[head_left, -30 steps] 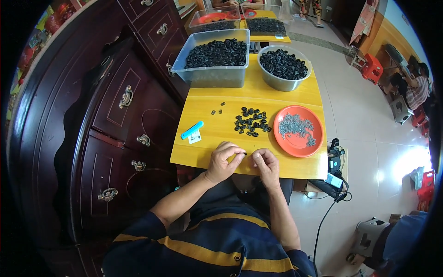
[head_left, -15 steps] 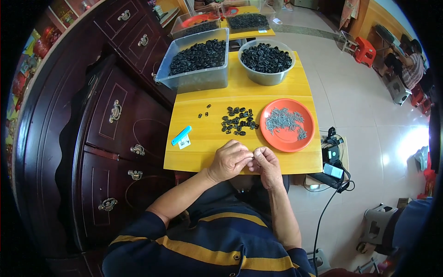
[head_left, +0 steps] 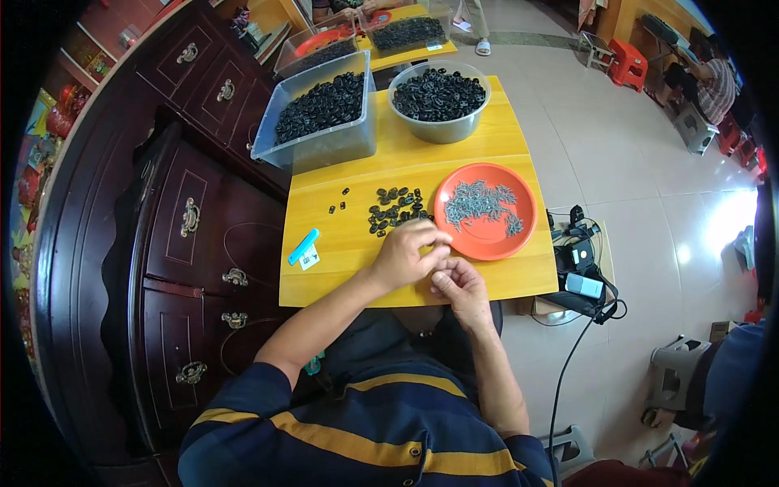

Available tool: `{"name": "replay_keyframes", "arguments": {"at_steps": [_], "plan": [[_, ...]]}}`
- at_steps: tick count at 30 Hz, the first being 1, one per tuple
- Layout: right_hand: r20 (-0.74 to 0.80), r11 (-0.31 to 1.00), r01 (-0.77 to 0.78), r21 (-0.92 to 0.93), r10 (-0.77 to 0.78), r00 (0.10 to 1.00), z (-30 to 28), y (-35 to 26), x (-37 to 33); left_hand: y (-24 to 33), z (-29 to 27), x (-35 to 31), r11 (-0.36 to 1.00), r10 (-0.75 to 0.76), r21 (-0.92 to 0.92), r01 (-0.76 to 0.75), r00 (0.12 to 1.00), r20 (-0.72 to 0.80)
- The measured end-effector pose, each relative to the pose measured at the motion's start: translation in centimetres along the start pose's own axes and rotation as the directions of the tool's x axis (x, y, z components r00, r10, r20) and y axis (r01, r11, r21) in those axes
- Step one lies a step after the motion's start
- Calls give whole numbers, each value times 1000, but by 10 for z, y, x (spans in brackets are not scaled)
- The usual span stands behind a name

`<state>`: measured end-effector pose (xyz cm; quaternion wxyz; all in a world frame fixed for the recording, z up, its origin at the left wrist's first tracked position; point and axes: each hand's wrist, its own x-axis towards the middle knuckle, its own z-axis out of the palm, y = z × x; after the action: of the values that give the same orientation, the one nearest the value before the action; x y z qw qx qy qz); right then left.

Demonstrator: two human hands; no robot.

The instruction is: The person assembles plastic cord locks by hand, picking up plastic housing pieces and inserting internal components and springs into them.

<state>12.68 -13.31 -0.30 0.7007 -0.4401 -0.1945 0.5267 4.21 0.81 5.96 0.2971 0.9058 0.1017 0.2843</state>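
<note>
Over the front of the yellow table, my left hand [head_left: 412,255] is raised between the pile of small black oval parts [head_left: 391,213] and the red plate [head_left: 526,235]. Its fingers are curled toward the thumb, and whatever they hold is too small to make out. Just below and to its right, at the table's front edge, my right hand [head_left: 461,287] has thumb and fingers pressed together. Any item in that pinch is hidden. Small grey screw-like pieces [head_left: 480,203] lie heaped on the plate.
A rectangular clear bin [head_left: 324,146] and a round tub [head_left: 438,130], both full of black parts, stand at the back. A blue cutter-like tool [head_left: 303,246] lies at left. Dark drawers [head_left: 195,243] flank the table; cables and a device [head_left: 584,284] sit at right.
My left hand has moved forward, away from the right fingertips and toward the black parts and plate. My right hand stays near the table edge. A person's leg now shows at the top.
</note>
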Motion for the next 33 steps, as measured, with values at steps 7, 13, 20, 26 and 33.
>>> {"name": "replay_keyframes", "arguments": {"at_steps": [7,13,20,26,33], "plan": [[27,940,95,-329,-91,995,3,12,1,-26,50,51,979,-16,202,-7,993,115],[54,922,111,-371,-98,994,2,10,0,-38,70,61,954,-34,298,-26,980,195],[45,922,116,-370,-107,993,1,10,1,-40,75,64,944,-23,326,-48,977,212],[45,931,111,-347,-101,994,0,12,2,-38,77,66,926,-28,371,-64,971,237],[39,944,81,-319,-73,997,0,12,2,-38,82,73,939,-176,338,71,941,291]]}}
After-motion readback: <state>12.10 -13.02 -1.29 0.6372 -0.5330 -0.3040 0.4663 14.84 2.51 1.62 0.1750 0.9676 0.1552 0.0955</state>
